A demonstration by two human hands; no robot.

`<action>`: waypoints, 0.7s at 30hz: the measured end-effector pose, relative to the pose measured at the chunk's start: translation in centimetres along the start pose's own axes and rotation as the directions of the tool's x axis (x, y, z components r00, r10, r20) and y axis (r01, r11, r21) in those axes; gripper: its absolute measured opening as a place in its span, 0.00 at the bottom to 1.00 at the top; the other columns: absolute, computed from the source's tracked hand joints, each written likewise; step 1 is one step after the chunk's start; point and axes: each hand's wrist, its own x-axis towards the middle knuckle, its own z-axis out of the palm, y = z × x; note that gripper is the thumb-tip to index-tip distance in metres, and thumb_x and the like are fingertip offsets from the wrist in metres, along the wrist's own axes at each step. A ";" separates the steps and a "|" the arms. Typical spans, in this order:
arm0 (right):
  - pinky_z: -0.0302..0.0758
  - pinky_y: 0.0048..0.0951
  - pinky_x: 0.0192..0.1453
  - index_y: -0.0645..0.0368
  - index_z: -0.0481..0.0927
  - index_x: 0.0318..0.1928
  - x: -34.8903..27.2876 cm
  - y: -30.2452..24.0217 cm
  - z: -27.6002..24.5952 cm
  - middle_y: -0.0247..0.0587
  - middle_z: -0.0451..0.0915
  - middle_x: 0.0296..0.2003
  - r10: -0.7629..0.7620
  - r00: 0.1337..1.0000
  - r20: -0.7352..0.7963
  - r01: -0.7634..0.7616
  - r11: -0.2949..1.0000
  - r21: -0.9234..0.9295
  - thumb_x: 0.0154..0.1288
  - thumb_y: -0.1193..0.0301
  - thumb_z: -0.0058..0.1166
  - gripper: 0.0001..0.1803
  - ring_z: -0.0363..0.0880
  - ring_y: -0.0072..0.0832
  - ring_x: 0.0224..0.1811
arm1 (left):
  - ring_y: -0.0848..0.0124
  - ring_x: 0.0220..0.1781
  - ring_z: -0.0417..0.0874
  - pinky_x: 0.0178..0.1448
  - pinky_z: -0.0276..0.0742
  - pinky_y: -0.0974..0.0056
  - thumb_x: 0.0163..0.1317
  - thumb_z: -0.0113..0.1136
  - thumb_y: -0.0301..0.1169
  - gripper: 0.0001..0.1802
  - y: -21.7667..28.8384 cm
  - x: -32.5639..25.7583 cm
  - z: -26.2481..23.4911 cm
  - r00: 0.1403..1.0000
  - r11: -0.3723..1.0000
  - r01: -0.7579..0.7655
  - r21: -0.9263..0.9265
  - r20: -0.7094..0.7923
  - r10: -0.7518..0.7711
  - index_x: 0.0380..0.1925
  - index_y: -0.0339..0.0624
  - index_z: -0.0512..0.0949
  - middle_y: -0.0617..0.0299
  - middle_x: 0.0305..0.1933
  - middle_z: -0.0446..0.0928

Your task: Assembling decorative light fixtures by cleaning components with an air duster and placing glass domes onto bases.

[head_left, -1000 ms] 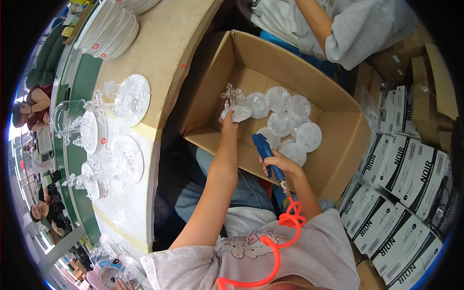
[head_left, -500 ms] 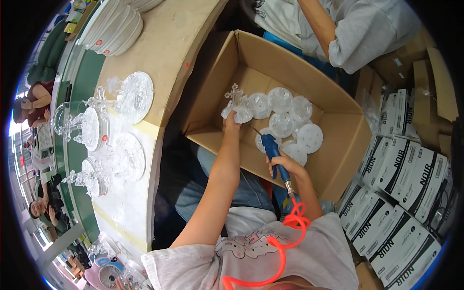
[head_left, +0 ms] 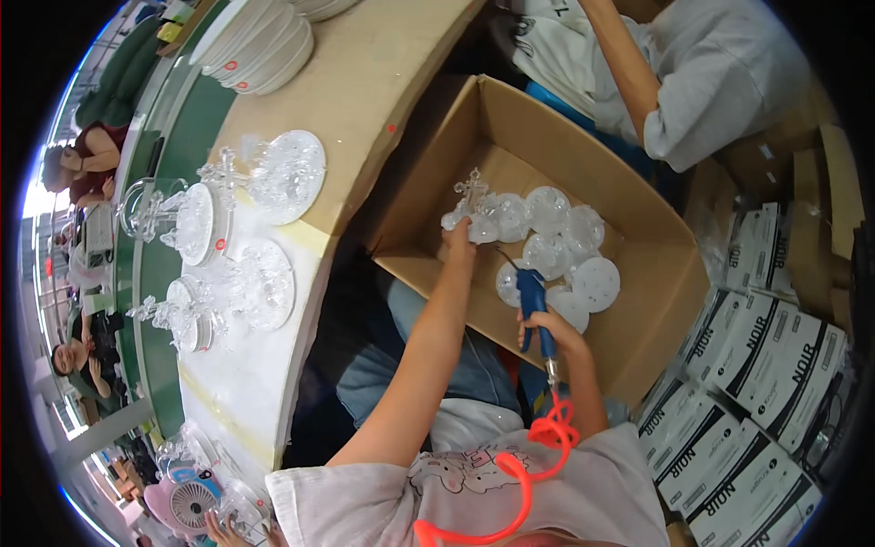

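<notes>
My left hand [head_left: 459,233] is closed on the round base of a clear plastic cross ornament [head_left: 472,193], held inside the near left part of an open cardboard box [head_left: 638,342]. The cross points away from me. In my right hand [head_left: 553,328] is a blue air blow gun [head_left: 530,290], its thin nozzle angled toward the ornament's base, apart from it. My fingers wrap its handle. A red coiled hose [head_left: 524,469] runs from the gun back across my shirt. Beneath and beyond the nozzle, several clear round pieces [head_left: 597,283] lie grouped in the box.
On the left table [head_left: 246,374] stand clear ornaments with round bases [head_left: 290,178] and a stack of white plates [head_left: 273,55]. A pink fan [head_left: 190,503] is at lower left, beside another person's hand. Printed white cartons [head_left: 756,346] line the right. A co-worker's grey sleeve [head_left: 729,100] shows beyond the box.
The whole view has shifted, so table and box appear farther right and the box slightly lower. Both hands keep their holds, with the nozzle still near the ornament's base.
</notes>
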 end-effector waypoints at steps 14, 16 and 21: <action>0.76 0.35 0.43 0.63 0.68 0.43 -6.9 2.1 0.8 0.44 0.73 0.32 -0.099 0.995 0.027 0.088 0.960 0.267 0.48 0.73 0.50 0.18 0.77 0.33 0.33 | 0.68 0.48 0.75 0.54 0.70 0.64 0.52 0.61 0.22 0.23 24.7 -26.1 6.5 0.742 0.888 -0.455 -0.058 0.526 0.415 0.49 0.30 0.68 0.54 0.47 0.74; 0.75 0.35 0.43 0.62 0.68 0.43 -6.3 1.9 0.9 0.44 0.73 0.31 -0.108 0.993 0.048 0.093 0.963 0.254 0.48 0.73 0.50 0.18 0.77 0.33 0.33 | 0.67 0.45 0.77 0.50 0.73 0.63 0.51 0.62 0.25 0.23 27.4 -25.0 8.7 0.681 0.826 -0.557 -0.090 0.520 0.516 0.47 0.27 0.69 0.54 0.44 0.75; 0.75 0.34 0.43 0.62 0.68 0.43 -6.1 1.8 1.6 0.43 0.74 0.31 -0.133 0.990 0.056 0.114 0.959 0.259 0.50 0.72 0.49 0.17 0.77 0.32 0.34 | 0.67 0.37 0.79 0.37 0.76 0.65 0.49 0.66 0.27 0.20 31.2 -18.3 13.0 0.649 0.744 -0.662 -0.087 0.429 0.628 0.39 0.26 0.72 0.52 0.39 0.76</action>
